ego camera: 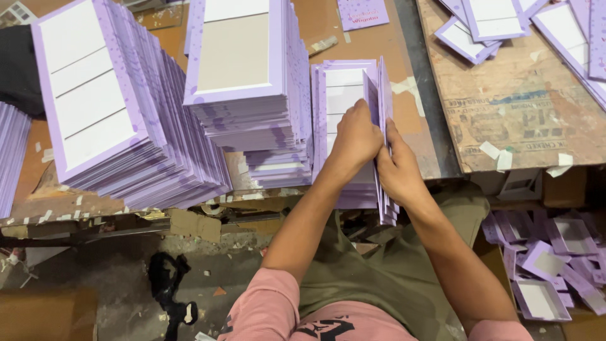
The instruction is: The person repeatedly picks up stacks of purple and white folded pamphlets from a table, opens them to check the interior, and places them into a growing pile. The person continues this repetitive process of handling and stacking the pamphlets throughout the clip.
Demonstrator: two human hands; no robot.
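On the floor at the lower right lies a heap of small lilac cardboard trays (pixel 548 265), folded up with white insides; each shows a bare bottom, and they lie jumbled against one another at all angles.

The left hand (pixel 355 140) and the right hand (pixel 396 169) meet over a short stack of flat lilac-bordered cardboard sheets with white panels (pixel 341 85) at the near edge of the brown wooden desk (pixel 413 126). The stack's long axis runs away from the person, its near end overhanging the desk edge above the lap. The left hand is curled over the stack, fingers bent around the edge of a few sheets tipped up on their long side at the right of the stack (pixel 384 88); these stand nearly on edge, long axis also running away from the person. The right hand presses flat against their outer face, thumb toward the left hand, gripping them from the other side.

Just left of this stack stands a tall pile of the same lilac sheets (pixel 243 57), top sheet face up. Further left, a larger fanned pile of lilac sheets (pixel 95 95) leans to the right. Across a dark gap, a worn brown board (pixel 517 113) carries loose lilac sheets (pixel 492 22).
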